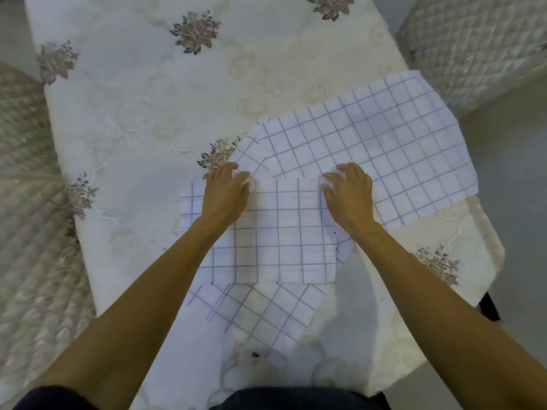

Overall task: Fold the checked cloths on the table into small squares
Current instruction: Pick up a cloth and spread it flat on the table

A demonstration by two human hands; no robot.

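Observation:
A folded checked cloth (284, 232), white with blue grid lines, lies in front of me on the table. My left hand (226, 193) rests on its far left part, fingers bent at the far edge. My right hand (347, 193) lies at its far right corner, fingertips curled on that edge. Whether either hand pinches the fabric is unclear. A larger checked cloth (370, 149) lies spread flat behind and to the right, partly under the folded one. Another checked piece (266, 312) sticks out below the folded cloth, toward me.
The table wears a cream embroidered tablecloth (148, 99) with flower motifs. A quilted chair (473, 45) stands at the far right and another quilted seat (26, 202) at the left. The table's right edge runs close to the large cloth.

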